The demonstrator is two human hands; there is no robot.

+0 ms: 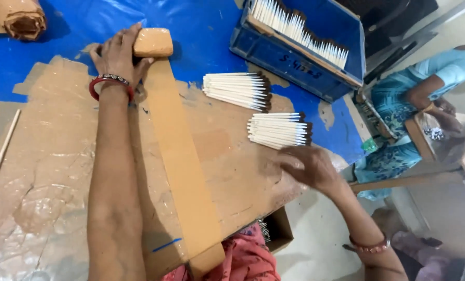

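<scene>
My left hand (119, 54) reaches far across the table and grips the tan block (153, 42) at the top end of a long tan strip (179, 161) that runs back toward me. My right hand (308, 166) rests low near the table's right edge, fingers slightly spread and blurred, just below a bundle of white sticks with dark tips (278, 130). Whether it holds anything is unclear. A second bundle of the same sticks (236, 90) lies farther away.
A blue crate (295, 60) at the back right holds a row of more white sticks. A brown paper roll (20, 18) lies at the far left, and a thin stick (1, 156) at the left edge. Another person (419, 99) sits to the right.
</scene>
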